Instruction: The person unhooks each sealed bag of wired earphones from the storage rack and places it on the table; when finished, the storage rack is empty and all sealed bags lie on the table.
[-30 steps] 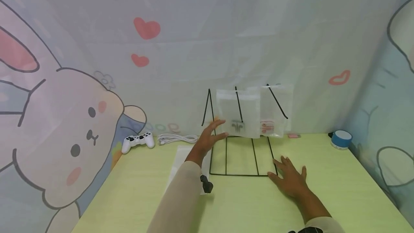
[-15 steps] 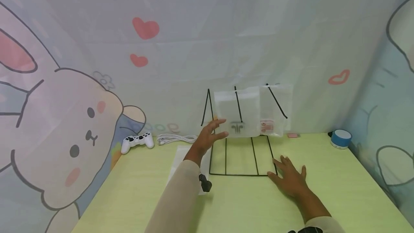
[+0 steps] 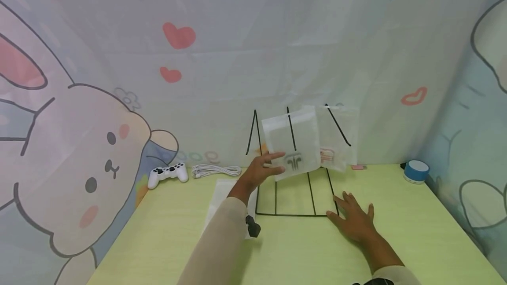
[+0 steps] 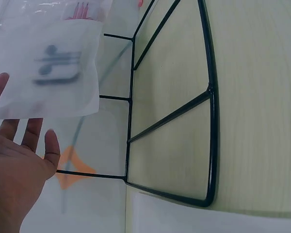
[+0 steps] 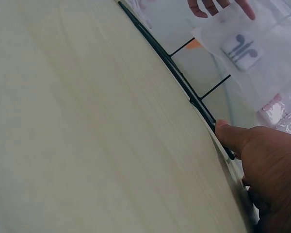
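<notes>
A black wire display rack (image 3: 276, 199) stands on the table, its hooks rising at the back. From the middle hook hangs a frosted bag (image 3: 295, 137), tilted, with an earphone-like dark design showing through it. My left hand (image 3: 257, 173) is at this bag's lower left edge, fingers extended; in the left wrist view the bag overlaps some fingertips. A second clear bag (image 3: 336, 137), with a pink-printed item inside, hangs at the right hook, partly behind the first. My right hand (image 3: 356, 219) rests at the rack's front right corner, fingers spread, its thumb (image 5: 230, 136) on the wire.
On the left lie a white game controller (image 3: 168, 174) and a coiled white cable (image 3: 215, 170). A white sheet (image 3: 219, 197) lies partly under my left forearm. A pink eraser-like piece (image 3: 358, 167) and a blue-and-white round container (image 3: 416, 171) sit back right, before the printed backdrop (image 3: 222, 78).
The front bag has swung from hanging nearly straight to tilted, its lower part shifting right and forward. My left hand has moved slightly right and down; my right hand stays at the corner.
</notes>
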Motion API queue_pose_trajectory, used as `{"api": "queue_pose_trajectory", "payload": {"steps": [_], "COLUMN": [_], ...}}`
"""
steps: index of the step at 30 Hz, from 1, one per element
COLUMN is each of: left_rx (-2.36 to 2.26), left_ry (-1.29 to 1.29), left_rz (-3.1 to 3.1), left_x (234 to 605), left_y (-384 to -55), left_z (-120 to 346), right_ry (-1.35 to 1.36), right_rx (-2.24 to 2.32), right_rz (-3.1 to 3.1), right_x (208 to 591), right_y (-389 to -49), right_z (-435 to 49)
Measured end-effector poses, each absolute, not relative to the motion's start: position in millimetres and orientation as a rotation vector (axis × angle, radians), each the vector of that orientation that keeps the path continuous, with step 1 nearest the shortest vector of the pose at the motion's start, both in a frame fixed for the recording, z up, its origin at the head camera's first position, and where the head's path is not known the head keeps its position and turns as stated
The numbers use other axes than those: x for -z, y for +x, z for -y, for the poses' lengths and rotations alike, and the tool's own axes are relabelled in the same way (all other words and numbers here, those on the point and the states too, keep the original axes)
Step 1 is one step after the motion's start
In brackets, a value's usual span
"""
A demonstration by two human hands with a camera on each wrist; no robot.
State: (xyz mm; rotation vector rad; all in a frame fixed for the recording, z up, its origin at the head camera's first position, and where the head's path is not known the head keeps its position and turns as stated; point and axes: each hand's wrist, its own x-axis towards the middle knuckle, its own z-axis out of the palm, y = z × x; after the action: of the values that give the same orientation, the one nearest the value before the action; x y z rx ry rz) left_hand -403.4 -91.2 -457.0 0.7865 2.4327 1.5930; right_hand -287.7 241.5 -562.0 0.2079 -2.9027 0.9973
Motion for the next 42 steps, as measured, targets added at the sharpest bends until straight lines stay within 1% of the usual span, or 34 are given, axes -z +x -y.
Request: {"api": "queue_pose_trajectory", "payload": {"steps": [20, 31, 42], "left_rx": [-1.662, -1.780, -1.929], "left_ry": [0.821, 0.831, 0.702], "left_rz": [-2.371, -2.290, -2.309], "left_x": [457, 459, 456], "left_y": [-398, -393, -383], "left_z": [84, 79, 66], "right_ry": [0.203, 0.189, 0.198], "right_rx": [-0.980, -0.976, -0.982], "right_rz": [2.908, 2.924, 2.918], "right_x": [565, 563, 563], "right_y": [-289, -291, -291], "right_z": [-243, -242, -243]}}
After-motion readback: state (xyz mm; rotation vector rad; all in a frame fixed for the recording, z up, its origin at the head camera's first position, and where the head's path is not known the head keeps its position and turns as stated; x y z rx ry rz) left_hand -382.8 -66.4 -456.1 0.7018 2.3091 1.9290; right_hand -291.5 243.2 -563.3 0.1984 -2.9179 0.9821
